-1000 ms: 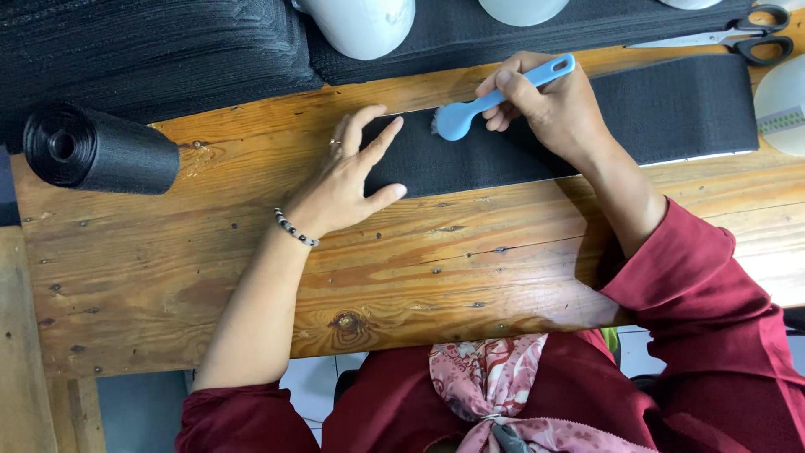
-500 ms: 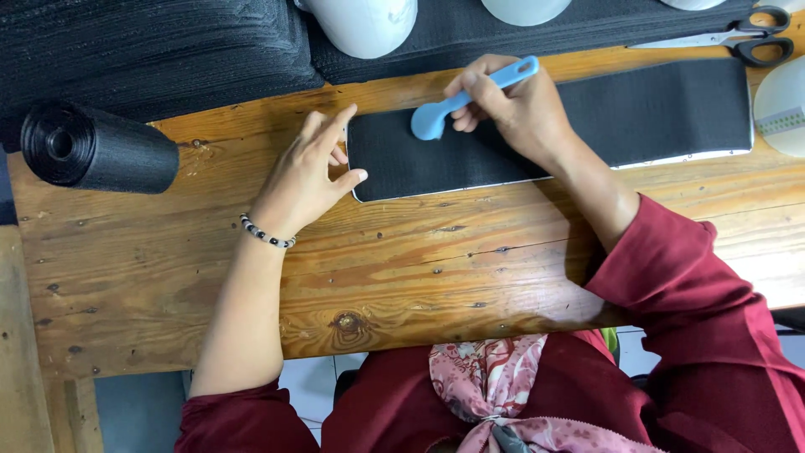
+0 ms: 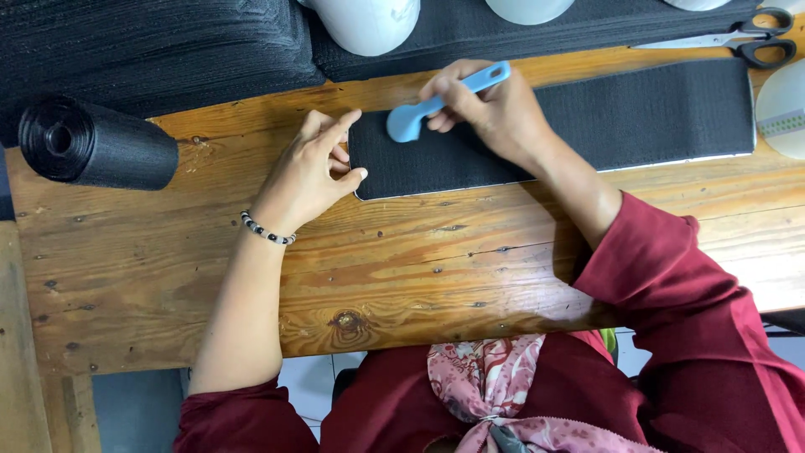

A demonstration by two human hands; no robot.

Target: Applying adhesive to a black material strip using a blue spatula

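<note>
Gripping a light blue scraper [image 3: 444, 102] by its handle, the right hand [image 3: 490, 109] has its fingers closed around the tool and presses the rounded end down onto the left end of a long black strip [image 3: 646, 117]. This strip lies flat along the far part of the wooden table [image 3: 419, 268], with a thin pale edge showing along its near side. The left hand [image 3: 312, 168] holds nothing (its fingers are loosely spread); the fingertips rest at the strip's left end, thumb touching the near corner, and a beaded bracelet [image 3: 267, 230] circles the wrist. Left of that hand, well apart, lies a black roll [image 3: 96, 149] on its side. Scissors [image 3: 738, 40] with black handles sit at the far right, just beyond the strip. A white rounded object [image 3: 367, 21] stands beyond the hands on dark stacked material [image 3: 151, 50].
</note>
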